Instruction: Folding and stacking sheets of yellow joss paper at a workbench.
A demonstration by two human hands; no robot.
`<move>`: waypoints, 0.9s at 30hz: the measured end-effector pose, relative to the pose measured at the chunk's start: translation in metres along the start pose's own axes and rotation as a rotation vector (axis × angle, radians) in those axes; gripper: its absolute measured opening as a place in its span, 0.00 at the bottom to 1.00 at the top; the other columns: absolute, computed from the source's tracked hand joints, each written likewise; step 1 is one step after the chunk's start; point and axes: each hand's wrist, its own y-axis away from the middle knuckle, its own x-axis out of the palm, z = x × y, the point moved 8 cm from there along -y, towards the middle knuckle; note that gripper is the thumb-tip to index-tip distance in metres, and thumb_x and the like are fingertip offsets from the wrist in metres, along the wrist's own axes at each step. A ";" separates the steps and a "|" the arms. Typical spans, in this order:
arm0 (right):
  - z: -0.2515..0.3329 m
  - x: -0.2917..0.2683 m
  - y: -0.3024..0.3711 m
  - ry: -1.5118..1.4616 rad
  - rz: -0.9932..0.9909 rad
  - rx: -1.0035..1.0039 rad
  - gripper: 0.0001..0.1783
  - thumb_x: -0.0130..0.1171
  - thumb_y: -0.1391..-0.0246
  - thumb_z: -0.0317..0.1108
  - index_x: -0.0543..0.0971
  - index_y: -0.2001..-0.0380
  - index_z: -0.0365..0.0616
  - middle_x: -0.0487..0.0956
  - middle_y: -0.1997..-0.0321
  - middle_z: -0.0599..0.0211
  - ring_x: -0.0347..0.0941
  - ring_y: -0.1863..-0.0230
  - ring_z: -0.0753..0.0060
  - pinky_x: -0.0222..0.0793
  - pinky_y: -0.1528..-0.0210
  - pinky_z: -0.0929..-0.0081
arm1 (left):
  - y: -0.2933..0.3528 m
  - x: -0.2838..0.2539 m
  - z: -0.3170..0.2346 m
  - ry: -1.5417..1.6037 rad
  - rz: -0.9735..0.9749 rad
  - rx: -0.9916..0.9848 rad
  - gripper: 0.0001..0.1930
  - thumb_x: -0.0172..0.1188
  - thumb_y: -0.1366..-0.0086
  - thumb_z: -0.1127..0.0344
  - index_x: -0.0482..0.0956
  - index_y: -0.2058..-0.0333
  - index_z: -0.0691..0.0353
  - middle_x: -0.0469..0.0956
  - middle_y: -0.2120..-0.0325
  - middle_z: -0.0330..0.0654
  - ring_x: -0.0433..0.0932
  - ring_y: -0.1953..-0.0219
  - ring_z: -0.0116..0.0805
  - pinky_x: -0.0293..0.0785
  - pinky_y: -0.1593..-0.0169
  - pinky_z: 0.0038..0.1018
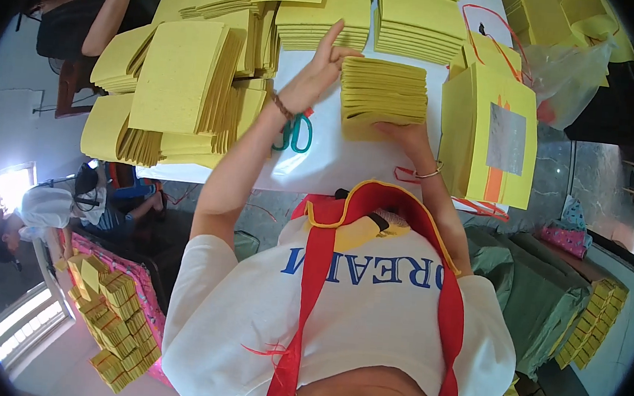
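A thick stack of yellow paper sheets (384, 91) stands in front of me over the white tabletop, its layered edges facing me. My right hand (405, 136) grips it at the near lower side, with part of the fingers hidden behind the paper. At the stack's far left corner is my left hand (319, 74), its index finger stretched out and another finger at the paper's edge. Beside my left wrist lie scissors with green handles (302, 135), partly covered by the forearm.
Piles of folded yellow paper (180, 77) crowd the table's left and far side. On the right stands a large yellow bundle (462, 128) with red cord near a clear plastic bag (573, 73). A person (72, 18) sits at far left; another person (52, 212) is by stacked yellow bundles (114, 323).
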 end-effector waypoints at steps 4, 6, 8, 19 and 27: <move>0.016 0.006 0.002 -0.103 0.035 0.016 0.58 0.76 0.74 0.29 0.49 0.42 0.40 0.62 0.44 0.61 0.61 0.43 0.68 0.59 0.41 0.71 | -0.010 0.042 -0.039 -0.909 0.383 -0.073 0.50 0.56 0.48 0.37 0.46 0.37 0.62 0.67 0.47 0.49 0.68 0.47 0.43 0.64 0.46 0.36; 0.019 0.007 0.002 -0.110 0.045 0.003 0.58 0.76 0.74 0.29 0.49 0.42 0.41 0.62 0.43 0.61 0.61 0.43 0.68 0.60 0.41 0.71 | -0.007 0.065 -0.041 -1.333 0.594 -0.097 0.48 0.56 0.49 0.37 0.50 0.38 0.62 0.69 0.50 0.50 0.68 0.48 0.46 0.64 0.47 0.36; 0.019 0.004 -0.001 -0.009 0.038 -0.022 0.56 0.75 0.72 0.28 0.49 0.42 0.42 0.63 0.44 0.61 0.61 0.43 0.67 0.60 0.41 0.70 | 0.000 0.078 -0.043 -1.467 0.568 -0.011 0.46 0.59 0.51 0.39 0.54 0.40 0.63 0.70 0.51 0.50 0.69 0.49 0.46 0.63 0.47 0.36; 0.037 -0.005 0.032 -0.241 -0.081 -0.267 0.61 0.66 0.62 0.56 0.38 0.35 0.48 0.50 0.33 0.56 0.45 0.32 0.63 0.41 0.33 0.64 | 0.011 0.039 -0.058 -1.121 0.336 0.029 0.39 0.70 0.60 0.63 0.62 0.48 0.66 0.71 0.56 0.48 0.70 0.52 0.40 0.66 0.48 0.32; 0.058 0.013 0.054 -1.167 0.357 -0.112 0.65 0.58 0.61 0.68 0.30 0.34 0.52 0.44 0.30 0.65 0.41 0.31 0.66 0.38 0.32 0.65 | 0.028 0.004 -0.026 -0.345 0.163 -0.060 0.38 0.71 0.59 0.65 0.62 0.48 0.66 0.71 0.56 0.44 0.69 0.52 0.33 0.64 0.47 0.26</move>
